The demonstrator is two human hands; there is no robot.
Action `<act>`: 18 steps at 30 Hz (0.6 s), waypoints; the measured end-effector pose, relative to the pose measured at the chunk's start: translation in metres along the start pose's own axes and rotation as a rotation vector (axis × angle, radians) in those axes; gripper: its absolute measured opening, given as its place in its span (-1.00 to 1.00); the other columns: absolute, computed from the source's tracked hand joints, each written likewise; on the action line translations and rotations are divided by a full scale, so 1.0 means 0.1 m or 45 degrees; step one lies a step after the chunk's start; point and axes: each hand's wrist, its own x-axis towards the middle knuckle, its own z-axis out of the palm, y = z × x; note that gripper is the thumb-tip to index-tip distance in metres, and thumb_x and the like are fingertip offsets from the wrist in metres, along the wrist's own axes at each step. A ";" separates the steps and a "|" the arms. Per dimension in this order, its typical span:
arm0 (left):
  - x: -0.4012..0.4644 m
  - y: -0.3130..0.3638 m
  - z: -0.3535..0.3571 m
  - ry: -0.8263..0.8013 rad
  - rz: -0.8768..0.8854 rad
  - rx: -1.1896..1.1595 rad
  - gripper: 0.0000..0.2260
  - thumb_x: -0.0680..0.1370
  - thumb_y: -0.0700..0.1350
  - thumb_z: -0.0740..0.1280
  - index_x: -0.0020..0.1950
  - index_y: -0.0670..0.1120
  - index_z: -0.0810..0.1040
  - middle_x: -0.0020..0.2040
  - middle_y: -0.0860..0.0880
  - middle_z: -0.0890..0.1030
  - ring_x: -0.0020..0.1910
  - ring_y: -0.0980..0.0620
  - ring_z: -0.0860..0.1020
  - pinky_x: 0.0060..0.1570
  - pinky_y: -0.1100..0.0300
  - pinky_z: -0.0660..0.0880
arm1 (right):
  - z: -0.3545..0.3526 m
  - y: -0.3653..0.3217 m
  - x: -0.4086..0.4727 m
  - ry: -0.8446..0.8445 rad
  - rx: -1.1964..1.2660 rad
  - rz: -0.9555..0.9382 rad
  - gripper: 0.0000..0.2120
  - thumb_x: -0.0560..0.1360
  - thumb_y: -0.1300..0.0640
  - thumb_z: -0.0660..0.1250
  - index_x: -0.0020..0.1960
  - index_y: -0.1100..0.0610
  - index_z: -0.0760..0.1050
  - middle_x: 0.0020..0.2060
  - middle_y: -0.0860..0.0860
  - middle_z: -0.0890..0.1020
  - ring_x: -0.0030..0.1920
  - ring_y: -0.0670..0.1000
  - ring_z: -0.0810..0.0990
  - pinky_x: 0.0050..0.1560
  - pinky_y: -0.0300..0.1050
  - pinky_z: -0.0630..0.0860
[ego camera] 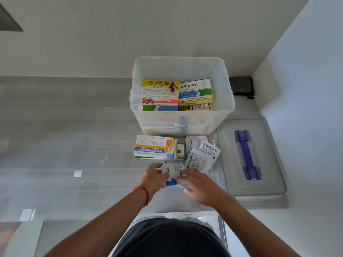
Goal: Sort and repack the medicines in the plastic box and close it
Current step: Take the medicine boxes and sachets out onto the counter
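Note:
A clear plastic box stands open on the counter with several medicine cartons stacked inside, a yellow one and a white-green one on top. In front of it lie a blue-orange carton, a small green box and white sachets. My left hand and my right hand both hold a white-and-blue medicine packet near the counter's front edge. The box lid with a purple handle lies to the right.
A dark pouch sits behind the box by the wall corner. The white wall runs along the right. Small white stickers mark the grey counter on the left. The counter's front edge is just below my hands.

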 end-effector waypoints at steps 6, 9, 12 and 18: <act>-0.42 0.29 -0.14 0.151 0.489 0.462 -0.58 0.51 -0.30 0.34 0.36 -0.09 0.44 0.24 -0.08 0.54 0.26 -0.04 0.50 0.15 0.20 0.51 | -0.18 -0.07 0.00 0.064 -0.030 -0.030 -0.61 0.66 0.09 0.21 0.49 -0.03 0.39 0.45 -0.04 0.42 0.40 -0.02 0.43 0.32 -0.07 0.50; -0.69 0.68 -0.35 0.323 1.021 0.365 -0.71 0.46 -0.41 0.33 0.07 -0.10 0.63 -0.01 0.05 0.66 -0.04 0.15 0.64 -0.06 0.32 0.61 | -0.69 -0.15 0.02 0.186 0.115 -0.091 -0.69 0.65 0.03 0.24 0.37 -0.04 0.53 0.28 -0.10 0.58 0.24 -0.11 0.57 0.20 -0.15 0.55; -0.79 1.27 -0.64 0.542 1.451 0.341 -0.77 0.43 -0.42 0.30 -0.04 -0.16 0.64 -0.10 0.03 0.66 -0.20 0.21 0.62 -0.13 0.44 0.57 | -1.42 -0.22 0.12 0.502 0.382 -0.217 -0.77 0.60 0.05 0.33 0.22 0.01 0.63 0.01 -0.14 0.68 -0.10 -0.15 0.65 -0.11 -0.27 0.61; -0.24 2.21 -0.89 0.676 1.385 0.675 -0.74 0.43 -0.37 0.28 0.03 -0.18 0.64 0.00 -0.12 0.64 -0.03 -0.07 0.61 -0.02 0.07 0.58 | -2.46 0.00 1.01 0.859 0.293 -0.025 -0.83 0.58 0.19 0.34 0.11 0.14 0.67 -0.04 -0.05 0.72 -0.08 -0.04 0.68 0.02 -0.02 0.63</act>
